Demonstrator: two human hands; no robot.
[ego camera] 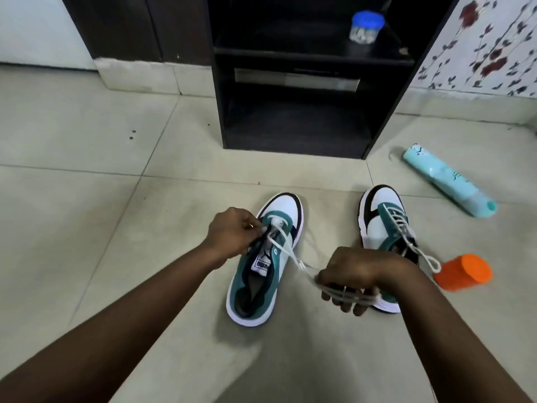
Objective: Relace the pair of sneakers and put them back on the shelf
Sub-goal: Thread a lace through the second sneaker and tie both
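Sneakers in teal, white and black sit on the pale tiled floor (87,146) in the middle of the frame, toes pointing up toward a dark shelf unit (293,82) at top centre. The near sneaker (261,274), just left of centre, has its tongue exposed and only the lowest eyelets threaded. The left hand (232,234) is at the toe end of its eyelets, fingers curled and pinching the white lace (293,257) there. From that spot the lace runs down and to the right, to the right hand (354,274), whose fingers are curled round the blurred strands passing under them. The other sneaker (383,228) stands to the right of centre, apart from the first, already laced, with a loop of its lace trailing off toward the lower right; the right hand covers its heel end. Just beside that loop an orange container (465,271) lies on its side on the floor. Farther up at the right edge a light turquoise bottle (444,178) also lies on the floor, angled from upper left to lower right. On an upper board of the shelf unit stands a small clear jar with a blue lid (366,27). Floral wallpaper (488,45) fills the upper right corner.
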